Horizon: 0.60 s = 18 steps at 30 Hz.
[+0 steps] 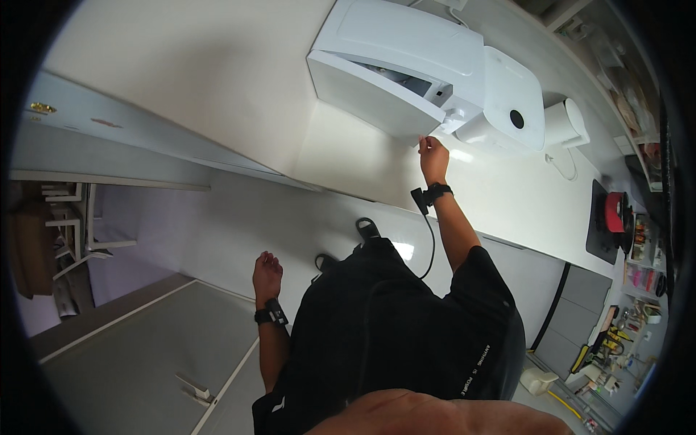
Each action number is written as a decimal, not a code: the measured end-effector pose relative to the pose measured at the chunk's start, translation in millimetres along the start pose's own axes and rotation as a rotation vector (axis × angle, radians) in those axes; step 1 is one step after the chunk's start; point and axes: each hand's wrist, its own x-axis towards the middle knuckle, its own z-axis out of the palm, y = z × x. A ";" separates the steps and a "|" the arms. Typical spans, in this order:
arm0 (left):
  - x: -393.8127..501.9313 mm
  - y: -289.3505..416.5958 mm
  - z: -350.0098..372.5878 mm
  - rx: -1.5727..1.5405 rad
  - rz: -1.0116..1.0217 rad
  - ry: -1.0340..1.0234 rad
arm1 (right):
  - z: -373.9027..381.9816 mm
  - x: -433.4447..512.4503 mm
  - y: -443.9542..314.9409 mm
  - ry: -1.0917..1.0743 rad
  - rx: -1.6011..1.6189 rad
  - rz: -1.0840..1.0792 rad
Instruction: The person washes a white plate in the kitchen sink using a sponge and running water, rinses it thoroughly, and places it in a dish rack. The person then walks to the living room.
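A white microwave oven (402, 32) stands on the white countertop, its door (375, 100) slightly ajar. Through the gap shows part of the dark cavity (416, 84). My right hand (433, 157) is at the free edge of this door, fingertips closed on its near corner. A black strap with a small device and cable (435, 193) circles my right wrist. Low at my side hangs my left hand (267, 272), holding nothing, its fingers loosely curled. Another black strapped device (272, 314) is on the left wrist.
Beside the microwave are a white lidded container (508, 103) and a white cylindrical appliance (568, 122) with a cord. Farther right, a red pot (615, 212) sits by a black cooktop (598, 234). A grey door with a lever handle (196, 389) is at lower left. Tools (614, 342) hang at right.
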 end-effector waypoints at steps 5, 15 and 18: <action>1.5 -11.8 31.7 0.004 0.010 0.002 | 5.3 37.4 11.2 0.049 0.073 0.023; 0.3 -34.5 67.6 0.045 0.037 0.073 | 7.6 55.7 23.1 0.110 0.025 0.090; 0.2 -35.8 75.9 0.059 0.039 0.045 | 6.9 59.1 25.6 0.156 0.008 0.018</action>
